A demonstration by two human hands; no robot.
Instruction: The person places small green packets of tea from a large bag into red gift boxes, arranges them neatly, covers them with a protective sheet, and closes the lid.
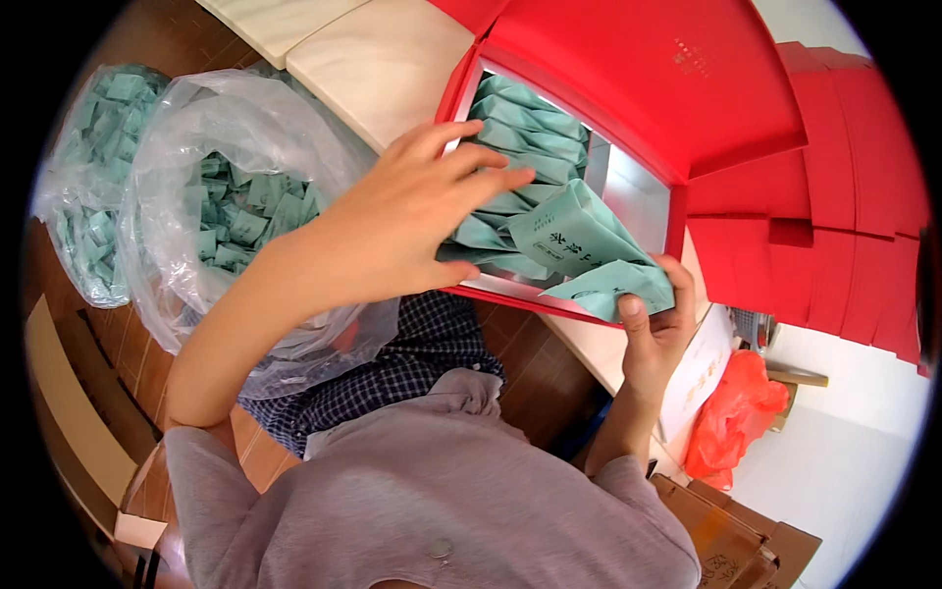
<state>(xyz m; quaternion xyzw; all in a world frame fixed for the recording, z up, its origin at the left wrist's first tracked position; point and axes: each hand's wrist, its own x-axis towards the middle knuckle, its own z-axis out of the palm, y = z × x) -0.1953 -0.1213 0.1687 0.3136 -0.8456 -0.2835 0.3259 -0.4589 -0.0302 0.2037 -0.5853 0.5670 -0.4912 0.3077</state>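
An open red gift box with a silvery inside stands on the table before me. Rows of pale green paper packets fill its left part, leaning against one another. My left hand is over the near left side of the box, palm down with fingers spread, its tips at the packets. At the near right corner, my right hand pinches green packets between thumb and fingers; at least two show there, tilted over the box edge. Exactly how many it grips is hidden.
The red lid stands raised behind the box. Stacked red boxes rise at the right, near a red plastic bag and cardboard boxes. Clear bags of green packets sit left of the pale table.
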